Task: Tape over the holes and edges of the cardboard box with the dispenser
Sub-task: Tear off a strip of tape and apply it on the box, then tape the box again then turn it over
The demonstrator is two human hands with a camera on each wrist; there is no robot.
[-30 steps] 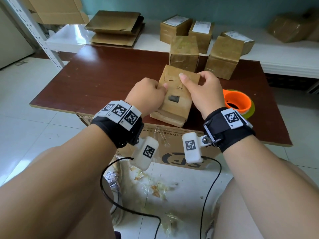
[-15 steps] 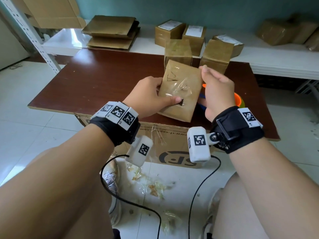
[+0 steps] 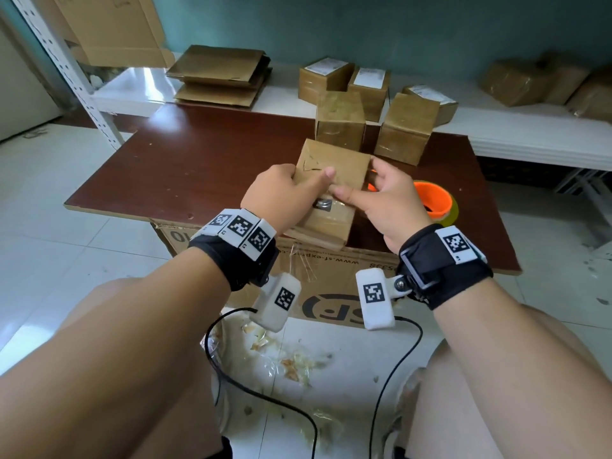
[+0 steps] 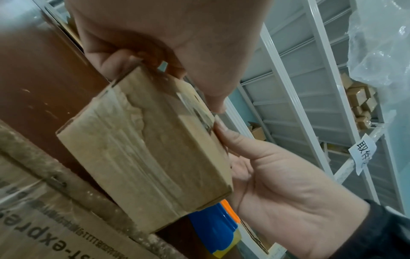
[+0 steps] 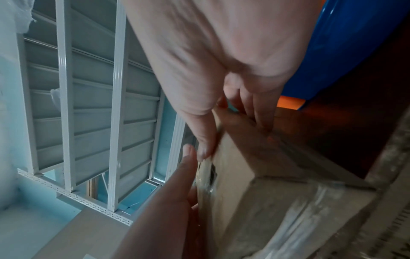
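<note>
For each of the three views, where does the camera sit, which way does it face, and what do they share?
Head: looks forward and down at the cardboard box held by left hand and right hand; forearms show.
Left wrist: looks up along the left palm at the box.
Right wrist: looks along the right palm; box blurred.
Shared: box, both hands, orange and blue dispenser.

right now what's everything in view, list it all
held box: 1, brown, over the table's near edge, in both hands
dispenser: 1, orange and blue, on table right of held box
table: 1, dark red-brown
taped boxes: 2, brown, on table behind held box
labelled boxes: 3, brown, on white shelf
flat cardboard: 1 stack, brown, shelf left
big carton: 1, brown, under table
left hand: grips held box
right hand: pinches held box
</note>
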